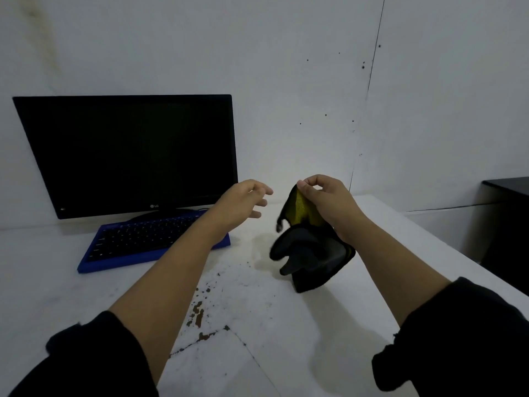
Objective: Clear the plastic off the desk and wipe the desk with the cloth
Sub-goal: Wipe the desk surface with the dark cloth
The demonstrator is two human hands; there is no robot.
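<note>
My right hand [326,202] pinches the top of a cloth [309,250] that is black on one side and yellow on the other. The cloth hangs down from the fingers, and its lower folds reach the white desk [286,325]. My left hand [243,202] hovers a little to the left of the cloth with fingers spread and relaxed, holding nothing. No plastic shows on the desk in this view.
A black monitor [128,153] stands at the back left, with a blue keyboard [148,242] in front of it. Brown stains and chipped spots [197,310] mark the desk's middle. A dark cabinet [506,224] stands past the desk's right edge.
</note>
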